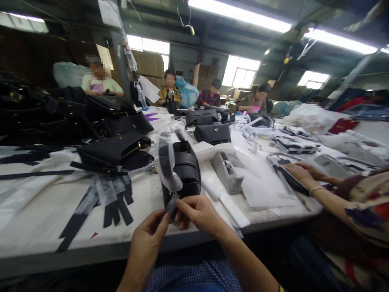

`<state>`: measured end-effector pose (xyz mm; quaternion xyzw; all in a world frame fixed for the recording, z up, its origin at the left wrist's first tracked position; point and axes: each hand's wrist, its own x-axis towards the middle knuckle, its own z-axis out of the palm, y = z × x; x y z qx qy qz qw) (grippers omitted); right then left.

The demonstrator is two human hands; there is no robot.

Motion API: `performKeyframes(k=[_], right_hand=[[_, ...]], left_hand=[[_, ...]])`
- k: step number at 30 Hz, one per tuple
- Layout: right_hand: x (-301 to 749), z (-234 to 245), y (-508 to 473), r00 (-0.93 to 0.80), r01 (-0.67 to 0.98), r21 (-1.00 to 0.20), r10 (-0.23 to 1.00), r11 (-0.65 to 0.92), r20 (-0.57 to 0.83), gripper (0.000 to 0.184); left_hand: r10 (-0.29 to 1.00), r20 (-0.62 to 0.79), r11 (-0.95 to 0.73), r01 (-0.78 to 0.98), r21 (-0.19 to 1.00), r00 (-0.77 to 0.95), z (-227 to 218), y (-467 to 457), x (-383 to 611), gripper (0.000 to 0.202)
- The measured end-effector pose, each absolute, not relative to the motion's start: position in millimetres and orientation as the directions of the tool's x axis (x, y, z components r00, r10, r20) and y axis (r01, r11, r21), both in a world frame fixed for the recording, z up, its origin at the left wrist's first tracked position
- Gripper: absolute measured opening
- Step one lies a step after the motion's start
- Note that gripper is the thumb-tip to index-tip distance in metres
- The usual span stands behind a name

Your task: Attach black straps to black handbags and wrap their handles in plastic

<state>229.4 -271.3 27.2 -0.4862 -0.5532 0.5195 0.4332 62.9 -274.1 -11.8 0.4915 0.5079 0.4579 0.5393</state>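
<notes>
A black handbag (187, 166) stands on the white-covered table close in front of me, its handle (165, 158) wrapped in clear plastic. At the bag's near end, both hands pinch a small dark strip (172, 206) with a shiny, plastic-like surface. My left hand (148, 231) grips it from the left between thumb and finger. My right hand (196, 213) holds its upper right part, the other fingers curled below. Left of the bag, black strips with clear film (114, 198) hang off another black bag (112, 150).
A grey tape dispenser (227, 172) stands right of the bag, beside rolled white foam (225, 202). Black bags (91, 105) are piled at left. A co-worker's hands (300, 174) rest on a dark item at right. Several people sit across the table.
</notes>
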Motion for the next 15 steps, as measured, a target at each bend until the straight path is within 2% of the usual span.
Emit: performKeyframes(k=[1, 3, 5, 6, 7, 10, 15], right_hand=[[242, 32, -272, -0.114, 0.119, -0.993, 0.993, -0.004, -0.017, 0.05], [278, 40, -270, 0.133, 0.222, -0.973, 0.987, 0.063, 0.094, 0.047], [322, 43, -261, 0.45, 0.408, -0.908, 0.845, 0.094, 0.29, 0.04], [346, 43, -255, 0.531, 0.514, -0.857, 0.768, 0.044, 0.358, 0.036], [367, 41, -247, 0.57, 0.58, -0.814, 0.735, -0.043, 0.367, 0.032], [416, 30, -226, 0.626, 0.562, -0.812, 0.722, -0.154, 0.296, 0.021], [438, 11, -213, 0.609, 0.42, -0.886, 0.785, -0.198, 0.113, 0.035]], left_hand=[[0.996, -0.079, 0.078, 0.032, 0.996, 0.036, -15, -274, 62, 0.046], [0.997, -0.073, 0.074, 0.091, 0.993, -0.013, -21, -272, 60, 0.048], [0.996, -0.076, 0.082, 0.141, 0.987, -0.043, -24, -271, 59, 0.052], [0.996, -0.071, 0.077, 0.156, 0.985, -0.045, -25, -271, 58, 0.053], [0.997, -0.066, 0.072, 0.162, 0.984, -0.04, -25, -270, 58, 0.053], [0.997, -0.069, 0.073, 0.155, 0.985, -0.026, -29, -269, 59, 0.054], [0.992, -0.117, 0.124, 0.167, 0.978, -0.048, -34, -267, 61, 0.06]])
